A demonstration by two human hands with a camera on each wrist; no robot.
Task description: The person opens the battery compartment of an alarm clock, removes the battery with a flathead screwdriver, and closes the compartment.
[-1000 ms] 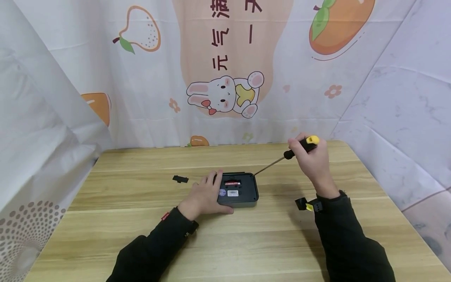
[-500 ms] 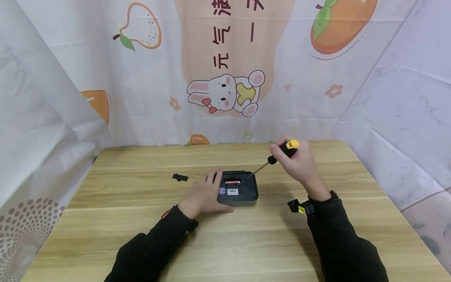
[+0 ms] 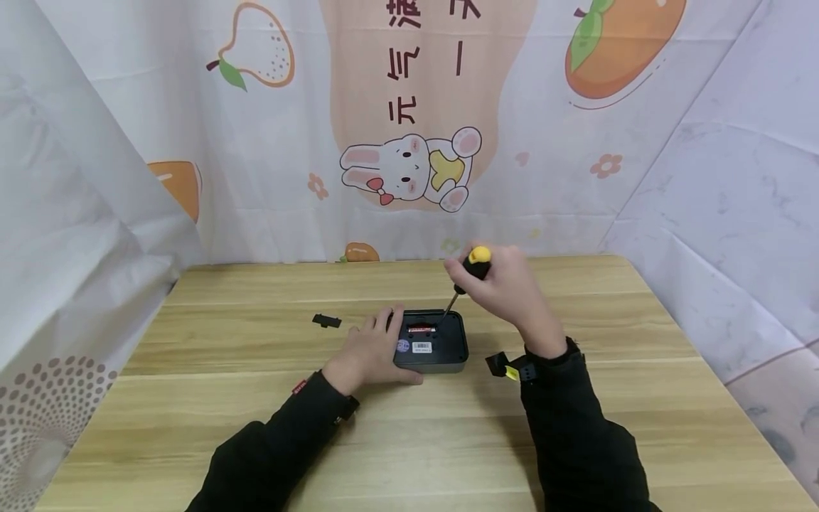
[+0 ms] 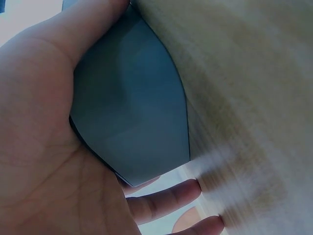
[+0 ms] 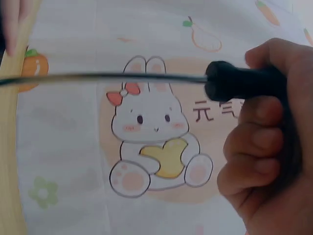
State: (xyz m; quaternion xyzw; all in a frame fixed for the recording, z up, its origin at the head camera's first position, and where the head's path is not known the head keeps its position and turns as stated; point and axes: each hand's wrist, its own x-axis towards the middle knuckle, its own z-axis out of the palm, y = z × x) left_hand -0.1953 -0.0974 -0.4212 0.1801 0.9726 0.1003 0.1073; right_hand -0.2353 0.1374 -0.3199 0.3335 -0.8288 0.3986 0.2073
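A dark grey box-shaped device [image 3: 451,348] lies on the table with its battery compartment facing up. One battery [image 3: 421,329] with a red-and-white wrapper sits in that compartment, above a barcode label and a round sticker. My left hand [image 3: 371,355] grips the device's left end, thumb along the near side and fingers over the top and far side. In the left wrist view, the device's smooth end [image 4: 132,98] lies against the palm. My right hand [image 3: 508,284] grips a black-and-yellow screwdriver [image 3: 476,266], fingers curled round its handle [image 5: 244,83]. Its tip is at the battery's right end.
A small black battery cover [image 3: 327,321] lies left of the device on the wooden table [image 3: 256,398]. Behind the table's far edge hangs a printed curtain [image 3: 275,178]. A black strap device [image 3: 512,366] is worn on the right wrist.
My right hand has moved left with the screwdriver, bringing the tip from the device's far right corner to the battery's right end. The screwdriver now stands steeper. My left hand has stayed put.
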